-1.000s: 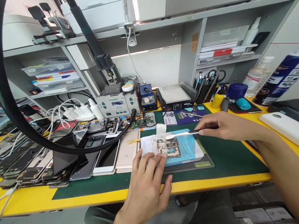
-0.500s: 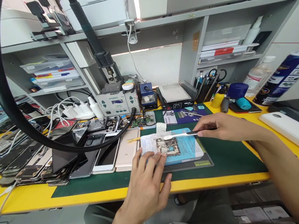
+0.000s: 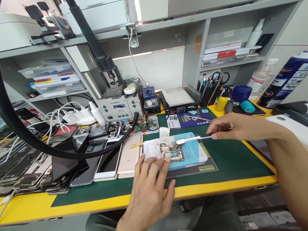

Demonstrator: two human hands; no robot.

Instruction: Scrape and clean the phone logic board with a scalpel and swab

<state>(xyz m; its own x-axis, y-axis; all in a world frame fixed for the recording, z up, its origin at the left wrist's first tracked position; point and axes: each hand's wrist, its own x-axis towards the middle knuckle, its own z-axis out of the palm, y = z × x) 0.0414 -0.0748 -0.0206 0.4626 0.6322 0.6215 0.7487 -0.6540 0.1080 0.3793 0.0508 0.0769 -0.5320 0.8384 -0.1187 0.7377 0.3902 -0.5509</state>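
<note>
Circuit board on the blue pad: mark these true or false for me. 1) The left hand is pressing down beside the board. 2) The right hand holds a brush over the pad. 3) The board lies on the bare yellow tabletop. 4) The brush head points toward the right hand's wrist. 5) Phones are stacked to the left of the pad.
1) True: the left hand has its fingertips at the circuit board.
2) True: the right hand grips a brush above the blue pad.
3) False: it lies on the pad, over the green mat.
4) False: its white head points left, toward the board.
5) True: the phones lie there.
</note>
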